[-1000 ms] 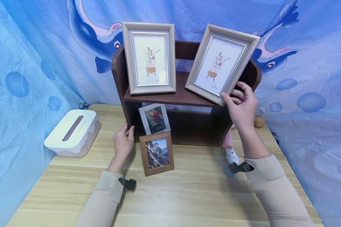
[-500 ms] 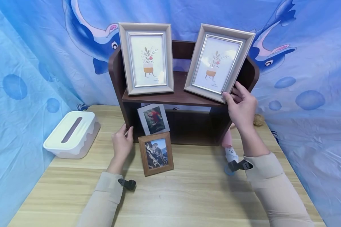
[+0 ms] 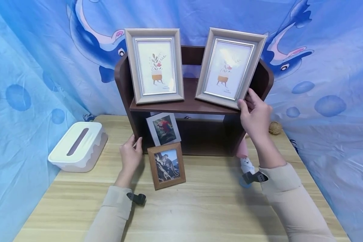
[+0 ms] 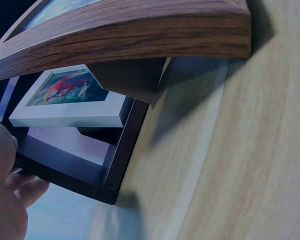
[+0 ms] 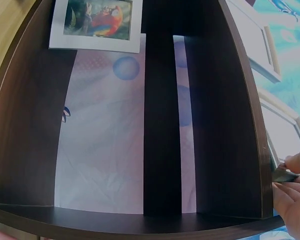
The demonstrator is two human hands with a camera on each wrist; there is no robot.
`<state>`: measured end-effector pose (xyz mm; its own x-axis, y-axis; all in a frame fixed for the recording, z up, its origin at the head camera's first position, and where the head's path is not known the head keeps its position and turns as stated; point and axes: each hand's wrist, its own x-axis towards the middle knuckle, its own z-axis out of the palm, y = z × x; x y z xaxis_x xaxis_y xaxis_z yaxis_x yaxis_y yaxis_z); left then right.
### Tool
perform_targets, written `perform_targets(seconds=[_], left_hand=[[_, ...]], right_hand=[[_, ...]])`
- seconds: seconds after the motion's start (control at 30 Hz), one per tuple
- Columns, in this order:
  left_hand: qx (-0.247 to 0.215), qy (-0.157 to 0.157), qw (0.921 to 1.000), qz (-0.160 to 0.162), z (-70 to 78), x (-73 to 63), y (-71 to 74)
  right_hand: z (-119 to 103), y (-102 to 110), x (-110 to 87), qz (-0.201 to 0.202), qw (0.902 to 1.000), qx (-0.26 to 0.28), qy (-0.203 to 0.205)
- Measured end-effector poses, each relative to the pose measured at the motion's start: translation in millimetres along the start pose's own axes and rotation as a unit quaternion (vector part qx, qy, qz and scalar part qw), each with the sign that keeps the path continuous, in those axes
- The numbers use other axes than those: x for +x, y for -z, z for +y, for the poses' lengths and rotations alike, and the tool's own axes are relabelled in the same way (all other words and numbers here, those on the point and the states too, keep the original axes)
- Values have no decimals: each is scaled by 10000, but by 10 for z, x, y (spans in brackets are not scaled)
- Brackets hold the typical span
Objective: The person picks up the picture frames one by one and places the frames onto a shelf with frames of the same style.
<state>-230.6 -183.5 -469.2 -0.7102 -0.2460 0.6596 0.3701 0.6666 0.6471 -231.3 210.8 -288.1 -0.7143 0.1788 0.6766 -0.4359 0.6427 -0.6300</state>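
Observation:
A dark brown two-tier shelf (image 3: 187,107) stands on the table. My right hand (image 3: 257,116) pinches the lower right corner of a beige picture frame (image 3: 231,67), which stands angled on the upper board. To its left, a matching beige frame (image 3: 155,67) stands nearly straight. My left hand (image 3: 130,154) grips the shelf's left side panel (image 4: 65,182) low down, with some fingertips hidden behind it. Close to that hand, a white frame (image 3: 164,128) with a parrot picture stands in the lower tier. In front of it, a brown wooden frame (image 3: 167,165) with a leopard picture stands on the table.
A white tissue box (image 3: 77,146) sits at the left of the table. Right of the shelf are a pink object (image 3: 242,149), a small white bear-faced item (image 3: 246,165) partly under my right wrist, and a ball of twine (image 3: 275,127). Blue dolphin-print cloth (image 3: 329,141) hangs around the table.
The right beige frame has turned to stand straighter, its top swinging left, with my right hand still on its corner. My left hand keeps its place on the shelf panel.

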Motion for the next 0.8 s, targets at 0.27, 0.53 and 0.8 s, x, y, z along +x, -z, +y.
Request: perform_targets(seconds=[0.27,0.53,0.8], left_hand=[[58,-37,10000,64,-1,10,3],[25,-10,10000,21,-16,11,-6],[23,44,10000,13,-12,-1,-12]], right_hand=[[0,-31,27,-105,9996,-266,-47],[38,26,-44,108,9999,-14,69],[74,138,-147,480,9984,272,82]])
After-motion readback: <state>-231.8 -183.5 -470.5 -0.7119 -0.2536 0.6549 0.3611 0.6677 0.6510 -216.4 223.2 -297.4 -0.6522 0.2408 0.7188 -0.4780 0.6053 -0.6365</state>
